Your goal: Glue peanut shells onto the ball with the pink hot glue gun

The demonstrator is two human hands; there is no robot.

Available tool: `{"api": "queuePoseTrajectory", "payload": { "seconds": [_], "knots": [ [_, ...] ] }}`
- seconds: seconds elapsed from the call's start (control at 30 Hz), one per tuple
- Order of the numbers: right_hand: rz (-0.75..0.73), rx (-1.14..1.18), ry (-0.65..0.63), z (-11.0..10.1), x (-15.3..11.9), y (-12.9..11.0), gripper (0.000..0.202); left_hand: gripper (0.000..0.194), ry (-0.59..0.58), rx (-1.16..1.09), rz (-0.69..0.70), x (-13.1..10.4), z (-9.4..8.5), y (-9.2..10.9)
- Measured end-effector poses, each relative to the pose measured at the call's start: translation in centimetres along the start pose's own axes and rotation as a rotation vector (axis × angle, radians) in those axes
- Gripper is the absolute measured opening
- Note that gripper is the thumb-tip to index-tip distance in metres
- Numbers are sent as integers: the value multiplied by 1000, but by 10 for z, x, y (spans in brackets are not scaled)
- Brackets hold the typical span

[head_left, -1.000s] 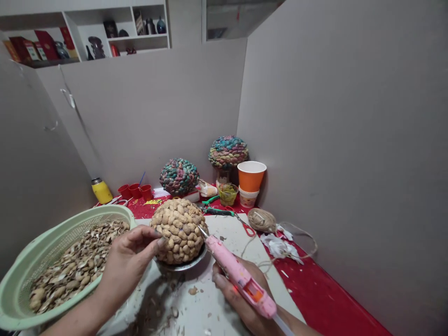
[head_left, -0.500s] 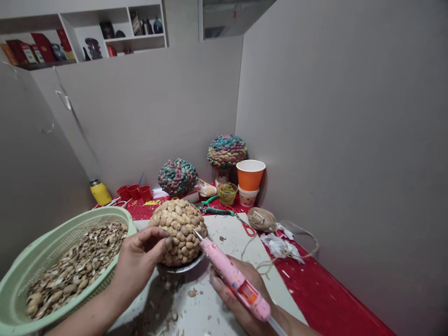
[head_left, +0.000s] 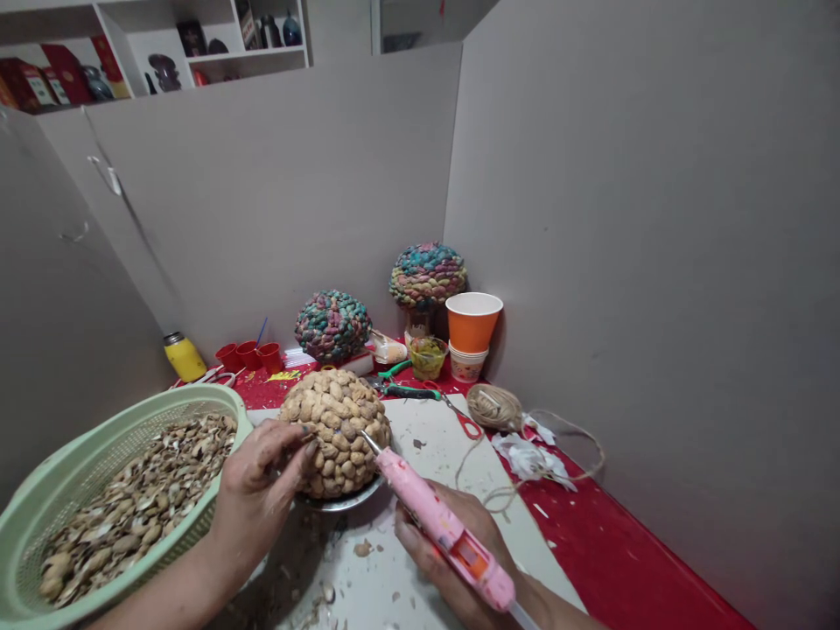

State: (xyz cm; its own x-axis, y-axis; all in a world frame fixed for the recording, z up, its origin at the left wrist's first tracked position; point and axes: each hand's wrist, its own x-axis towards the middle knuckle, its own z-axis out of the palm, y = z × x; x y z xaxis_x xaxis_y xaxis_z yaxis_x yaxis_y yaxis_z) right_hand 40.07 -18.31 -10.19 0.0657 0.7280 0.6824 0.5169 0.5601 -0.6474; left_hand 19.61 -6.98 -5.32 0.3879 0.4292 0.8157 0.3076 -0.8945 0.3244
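A dome covered in peanut shells [head_left: 338, 420] rests on a shallow metal dish [head_left: 347, 502] in the middle of the board. At its left side is my left hand [head_left: 262, 477], with thumb and forefinger bent close together against the shells. Whatever lies between those fingertips is too small to make out. My right hand [head_left: 452, 534] is closed round a pink hot glue gun [head_left: 437, 516], whose metal nozzle points up and left at the front of the dome. A glue stick [head_left: 521, 615] sticks out of its back end.
On the left stands a green basket [head_left: 72, 464] of peanut shells. Behind the dome are two coloured shell domes [head_left: 333, 325], pliers [head_left: 410, 393], red-handled scissors [head_left: 467, 424] and an orange cup [head_left: 473, 325]. Twine [head_left: 493, 407] and crumpled tissue [head_left: 535, 459] lie to the right.
The view has shifted slightly. My left thumb and forefinger have moved a little at the dome's side. The glue gun stays at nearly the same place before the dome.
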Motion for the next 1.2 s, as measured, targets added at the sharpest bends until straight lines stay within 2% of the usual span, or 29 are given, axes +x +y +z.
{"api": "queuePoseTrajectory", "payload": {
  "seconds": [0.1,0.23,0.33,0.8,0.93,1.07,1.2],
  "knots": [
    [-10,-20,-6,-1,1,0,20,17,-11,23,11,-1,0,-1],
    [-33,12,-12,-1,2,1,19,17,-13,79,123,-1,-1,-1],
    [-32,19,-17,0,1,2,19,16,-15,123,150,-2,-2,0],
    [19,-9,-83,-2,-5,8,16,16,4,119,81,-6,0,-1],
    [51,1,-73,1,-8,11,12,18,9,119,81,-8,1,-1],
    [123,-15,-6,8,-12,15,15,17,7,132,65,-10,-1,0],
    [93,-28,20,11,-13,16,17,18,20,115,61,-10,-2,1]
  ]
}}
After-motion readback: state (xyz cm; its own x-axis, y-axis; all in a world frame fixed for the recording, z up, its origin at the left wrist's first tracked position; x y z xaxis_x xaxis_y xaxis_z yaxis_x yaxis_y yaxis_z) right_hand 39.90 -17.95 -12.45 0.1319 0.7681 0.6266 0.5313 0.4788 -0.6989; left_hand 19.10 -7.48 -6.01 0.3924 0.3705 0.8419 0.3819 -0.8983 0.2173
